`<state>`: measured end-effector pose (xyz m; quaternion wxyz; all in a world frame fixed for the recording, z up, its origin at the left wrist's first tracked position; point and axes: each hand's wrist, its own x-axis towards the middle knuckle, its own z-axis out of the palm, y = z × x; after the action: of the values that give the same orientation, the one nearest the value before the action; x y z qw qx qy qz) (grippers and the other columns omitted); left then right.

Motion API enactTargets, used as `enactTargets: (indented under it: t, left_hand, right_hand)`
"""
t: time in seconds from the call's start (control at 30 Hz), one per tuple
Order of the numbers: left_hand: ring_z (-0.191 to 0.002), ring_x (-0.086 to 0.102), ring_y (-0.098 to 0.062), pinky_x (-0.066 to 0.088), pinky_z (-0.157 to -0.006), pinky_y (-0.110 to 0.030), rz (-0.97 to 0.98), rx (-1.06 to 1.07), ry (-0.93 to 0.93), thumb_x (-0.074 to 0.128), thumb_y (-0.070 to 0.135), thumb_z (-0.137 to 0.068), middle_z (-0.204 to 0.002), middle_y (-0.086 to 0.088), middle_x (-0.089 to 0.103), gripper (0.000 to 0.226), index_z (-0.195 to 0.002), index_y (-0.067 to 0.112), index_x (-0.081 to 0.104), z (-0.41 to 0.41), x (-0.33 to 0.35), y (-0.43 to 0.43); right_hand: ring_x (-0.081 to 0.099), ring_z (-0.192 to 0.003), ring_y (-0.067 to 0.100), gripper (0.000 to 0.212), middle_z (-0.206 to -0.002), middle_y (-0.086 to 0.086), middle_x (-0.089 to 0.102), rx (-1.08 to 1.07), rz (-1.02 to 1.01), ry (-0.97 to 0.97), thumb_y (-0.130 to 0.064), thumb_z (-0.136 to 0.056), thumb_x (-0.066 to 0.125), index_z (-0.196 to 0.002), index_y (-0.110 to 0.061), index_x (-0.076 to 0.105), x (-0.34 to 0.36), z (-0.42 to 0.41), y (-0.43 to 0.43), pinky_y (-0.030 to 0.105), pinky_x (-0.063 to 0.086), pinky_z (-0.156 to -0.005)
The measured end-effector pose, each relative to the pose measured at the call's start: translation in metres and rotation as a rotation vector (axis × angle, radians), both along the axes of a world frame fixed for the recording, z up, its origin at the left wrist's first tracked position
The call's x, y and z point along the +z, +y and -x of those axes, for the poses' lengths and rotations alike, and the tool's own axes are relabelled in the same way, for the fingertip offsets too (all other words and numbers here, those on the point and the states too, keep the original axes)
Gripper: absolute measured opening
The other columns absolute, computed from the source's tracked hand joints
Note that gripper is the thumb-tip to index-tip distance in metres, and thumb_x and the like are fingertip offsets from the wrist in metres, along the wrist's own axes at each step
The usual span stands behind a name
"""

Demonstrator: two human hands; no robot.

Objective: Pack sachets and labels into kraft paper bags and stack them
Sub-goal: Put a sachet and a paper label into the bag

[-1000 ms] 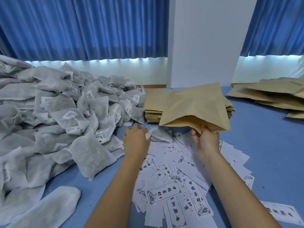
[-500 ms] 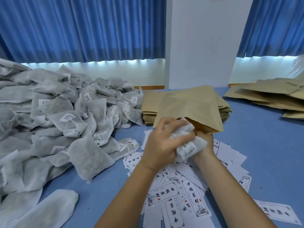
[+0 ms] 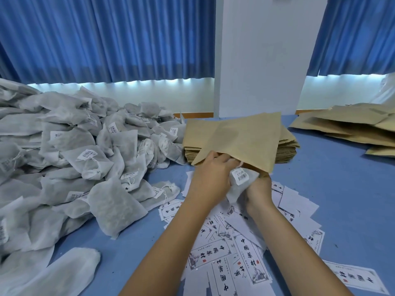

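Note:
A tan kraft paper bag is held up over the table's middle, its mouth facing me. My right hand grips the bag's lower edge from beneath. My left hand holds a white mesh sachet with a barcode tag, its top end inside the bag's mouth. White printed labels lie scattered on the blue table under both arms. A large heap of sachets fills the left side.
A stack of flat kraft bags sits behind the held bag. More kraft bags lie piled at the far right. A white pillar and blue curtains stand behind the blue table.
My left hand picked a sachet off the table, brought it to the bag's mouth and has pushed it partly in. My right hand has kept hold of the bag.

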<state>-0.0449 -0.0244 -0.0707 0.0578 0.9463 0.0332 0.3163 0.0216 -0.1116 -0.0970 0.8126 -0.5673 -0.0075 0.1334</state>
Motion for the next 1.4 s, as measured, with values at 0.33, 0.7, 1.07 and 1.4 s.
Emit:
enactTargets:
  t: [0.33,0.7,1.07,1.4]
  left_hand:
    - [-0.055,0.048,0.008,0.03,-0.056,0.003,0.494,0.189,0.05,0.027,0.01,-0.099,-0.064,0.014,0.051,0.047,-0.083,0.03,0.066,-0.037,0.017,0.002]
    - [-0.122,0.047,-0.027,0.036,-0.104,-0.035,0.445,0.223,0.656,0.032,0.024,-0.102,-0.132,-0.01,0.049,0.036,-0.132,0.009,0.046,-0.047,-0.005,0.003]
    - [-0.107,0.049,-0.024,0.04,-0.077,-0.029,0.036,0.873,0.404,0.046,0.027,-0.092,-0.115,-0.008,0.055,0.027,-0.113,0.015,0.056,0.063,-0.015,0.05]
    - [-0.126,0.035,-0.038,0.041,-0.096,-0.049,0.186,0.998,0.562,0.048,0.063,-0.085,-0.141,-0.015,0.028,0.08,-0.146,0.019,0.021,0.061,-0.04,0.088]
  right_hand:
    - [0.055,-0.043,0.01,0.029,-0.049,-0.001,0.058,0.1,0.021,-0.054,0.014,-0.088,0.043,-0.076,-0.009,0.056,-0.005,0.017,0.008,0.021,0.044,-0.047]
    - [0.066,-0.074,0.029,0.037,-0.085,0.016,0.067,0.015,0.025,0.014,0.016,-0.079,0.034,-0.094,-0.004,0.061,-0.001,0.001,0.002,0.032,0.057,-0.055]
    - [0.064,-0.092,0.025,0.032,-0.103,0.011,0.066,0.003,-0.125,0.029,0.012,-0.09,0.044,-0.113,-0.004,0.059,0.003,-0.006,-0.005,0.035,0.057,-0.072]
    - [0.07,-0.061,0.016,0.023,-0.097,0.006,0.063,0.038,-0.204,0.068,0.007,-0.096,0.042,-0.111,-0.007,0.052,0.003,-0.003,-0.005,0.039,0.054,-0.078]
